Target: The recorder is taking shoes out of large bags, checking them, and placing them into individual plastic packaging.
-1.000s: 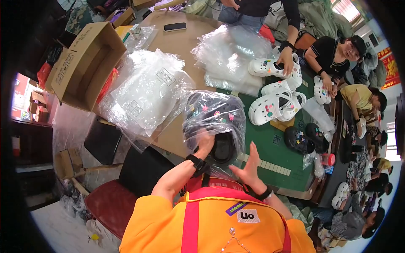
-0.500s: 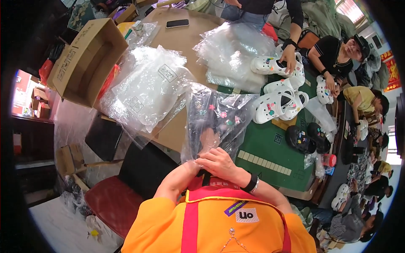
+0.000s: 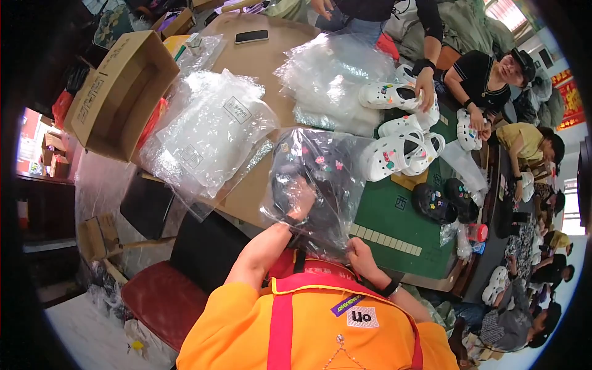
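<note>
A pair of black clogs (image 3: 325,185) with colourful charms on top lies inside a clear plastic bag (image 3: 353,161) in front of me. My left hand (image 3: 300,197) reaches into the bag and is closed on the clogs' near end; the film blurs its fingers. At the bag's lower right edge, my right hand (image 3: 362,256) pinches the film with closed fingers. Just beyond the bag stand several white clogs (image 3: 388,157) with charms.
A stack of clear bags (image 3: 213,129) lies to the left, beside an open cardboard box (image 3: 120,98). More clear bags (image 3: 333,80) and a phone (image 3: 251,36) lie farther off. Black clogs (image 3: 435,203) rest on the green mat (image 3: 394,225). A co-worker's hand (image 3: 424,89) touches a white clog.
My right hand has moved from beside my left wrist out to the bag's right edge. The bag's mouth has spread lower, over my left wrist. My left hand stays inside with the black clogs.
</note>
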